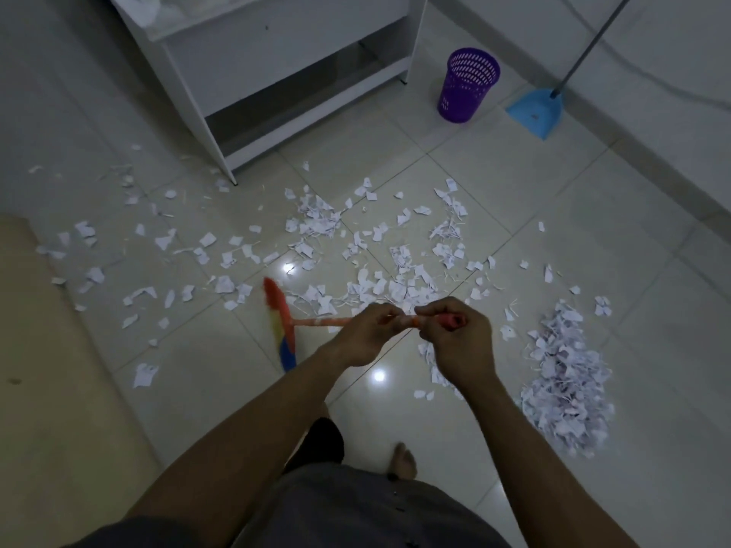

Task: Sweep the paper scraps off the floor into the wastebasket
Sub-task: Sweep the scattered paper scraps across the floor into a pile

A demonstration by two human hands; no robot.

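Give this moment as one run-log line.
left hand, right hand: grip orange broom handle | white paper scraps: one pile, many loose | purple mesh wastebasket: upright, apart | blue plastic dustpan: untouched

No legible text, perhaps from dimness.

The floor is pale tile, smooth and glossy, with two bright lamp glints mirrored in its glaze. The paper scraps strewn over it are thin, matt white paper with ragged, torn edges, some crumpled. The heap toward the floor's right edge is of the same stuff. The wastebasket is purple plastic moulded as an open lattice, faintly shiny. The dustpan is smooth blue plastic on a grey pole, perhaps metal. The broom has a smooth orange shaft and soft, fuzzy bristles. The cabinet is matt white board. The shorts are grey cloth.
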